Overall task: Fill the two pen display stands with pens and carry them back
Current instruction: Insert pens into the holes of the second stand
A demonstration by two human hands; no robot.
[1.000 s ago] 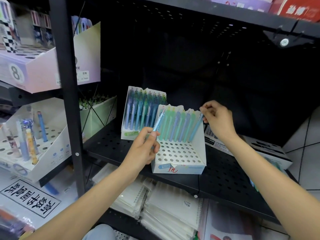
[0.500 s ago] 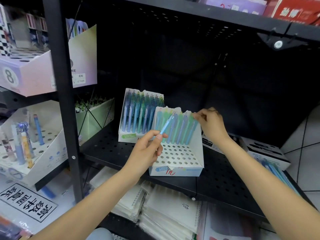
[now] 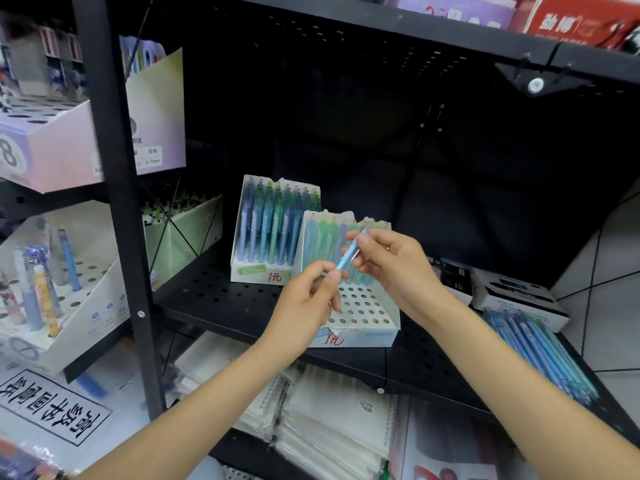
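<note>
Two white cardboard pen stands sit on the black perforated shelf (image 3: pixel 221 303). The back stand (image 3: pixel 258 271) holds a full row of blue and green pens. The front stand (image 3: pixel 367 317) has one row of pens at its back and several empty holes in front. Above the front stand, my left hand (image 3: pixel 308 303) pinches the lower end of a light blue pen (image 3: pixel 348 256). My right hand (image 3: pixel 394 265) pinches the same pen's upper part. A loose bundle of blue pens (image 3: pixel 540 355) lies on the shelf at the right.
A black upright post (image 3: pixel 117 202) stands at the left, with other pen displays (image 3: pixel 69 306) beyond it. Black-and-white boxes (image 3: pixel 512 292) lie at the right of the shelf. Plastic-wrapped notebooks (image 3: pixel 332 420) fill the shelf below. Another shelf runs overhead.
My right hand has left the pens in the front stand's back row and come to the pen in my left hand. Both hands now hold that pen above the front stand.
</note>
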